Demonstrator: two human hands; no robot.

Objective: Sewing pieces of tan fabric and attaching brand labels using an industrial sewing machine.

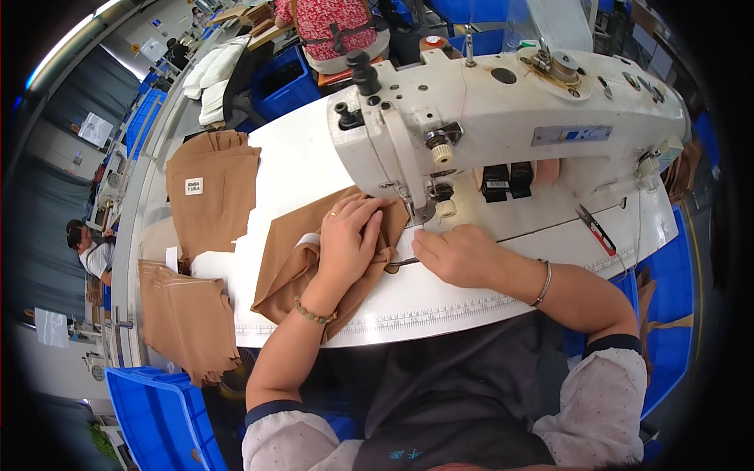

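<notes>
The step seems seam alignment: left hand (348,239) laid open on brown fabric (287,237), right hand (457,255) bunched, grip unclear, sewing machine (503,110) ahead; next calls for steady feeding.

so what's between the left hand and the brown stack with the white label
In the head view, brown cloth under the left hand, then a strip of white tabletop.

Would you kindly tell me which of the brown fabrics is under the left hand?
The folded brown fabric at the sewing machine: the left hand rests on it, whereas the upper stack and lower stack, both farther left, lie untouched.
</notes>
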